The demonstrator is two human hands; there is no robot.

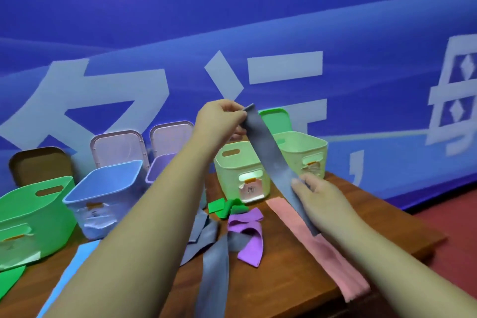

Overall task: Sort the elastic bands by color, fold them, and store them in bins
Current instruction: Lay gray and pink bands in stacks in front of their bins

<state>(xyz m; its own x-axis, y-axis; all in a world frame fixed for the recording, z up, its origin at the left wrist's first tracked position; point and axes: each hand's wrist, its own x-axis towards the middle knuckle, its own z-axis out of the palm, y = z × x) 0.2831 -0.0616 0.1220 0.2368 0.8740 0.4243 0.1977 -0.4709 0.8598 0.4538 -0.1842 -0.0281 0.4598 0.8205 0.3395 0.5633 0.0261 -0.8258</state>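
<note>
Your left hand (220,120), raised at the centre of the frame, pinches the top end of a grey band (271,152) between thumb and curled fingers. Your right hand (318,199), lower and to the right, grips the same band further down, thumb lying on its upper face, so the strip runs taut and slanted from upper left to lower right above the table (382,224). Beneath it a pink band (325,250) lies flat along the right side of the table. Toward the bottom centre sit a crumpled purple band (249,232), a small green band (224,206) just above it, and more grey bands (215,263) trailing to the lower edge. A blue band (74,263) lies at the lower left. Behind them stand a row of open bins: a green bin (38,204) at far left, a blue bin (103,188), a purple bin (158,169) partly hidden by your left forearm, and two pale green bins (238,165), one behind the held band. Lids (118,147) lean against the blue backdrop (232,20).
</note>
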